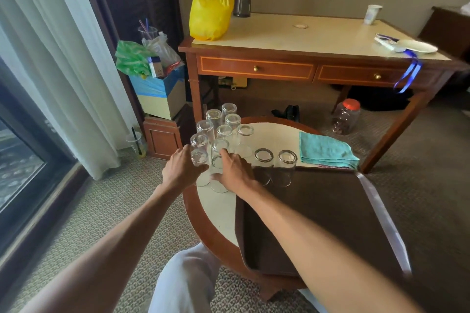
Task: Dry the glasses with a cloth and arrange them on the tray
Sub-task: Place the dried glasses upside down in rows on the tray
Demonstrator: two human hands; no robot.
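**Both hands at glass cluster, table's left side**

Round table (216, 211) carries a dark tray (318, 216) on its right part. Folded teal cloth (326, 151) lies on the table beyond the tray. Inverted glasses (225, 131) are clustered on the table left of the tray; two more (276, 160) stand at the tray's far edge. Left hand (179, 169) has fingers curled round the front-left glass (200, 164). Right hand (236, 170) has its thumb across the neighbouring glass (218, 175), fingers extended; firm grip: cannot tell.
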